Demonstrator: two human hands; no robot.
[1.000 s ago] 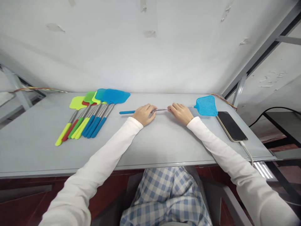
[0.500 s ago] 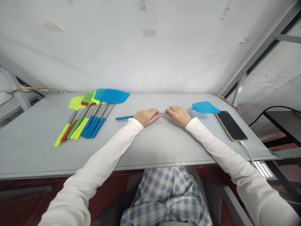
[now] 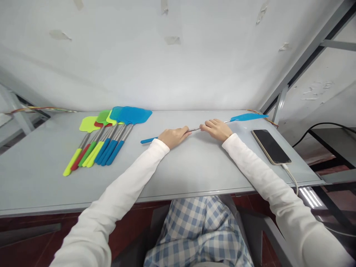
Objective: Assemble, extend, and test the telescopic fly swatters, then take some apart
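Note:
Both hands hold one blue fly swatter (image 3: pixel 248 117) by its thin metal rod. My left hand (image 3: pixel 174 137) is closed around the rod near the blue handle, whose end sticks out to the left. Farther along, toward the head, my right hand (image 3: pixel 217 129) grips the rod with bent fingers. The swatter's head is seen nearly edge-on and points right. A short stretch of bare rod shows between the hands. To the left lies a fanned pile of several fly swatters (image 3: pixel 136 115) in yellow, red, green and blue, handles toward me.
A phone (image 3: pixel 271 147) with a white cable lies at the right of the grey table (image 3: pixel 178 178). Behind the table rises a white wall (image 3: pixel 178 74) with tape scraps. Thin wires (image 3: pixel 44 108) run along the back corners. A metal frame (image 3: pixel 303 63) stands at the right.
My right hand has moved slightly right and up along with the swatter's head. The head has turned from showing its mesh face to nearly edge-on. The view has shifted a little.

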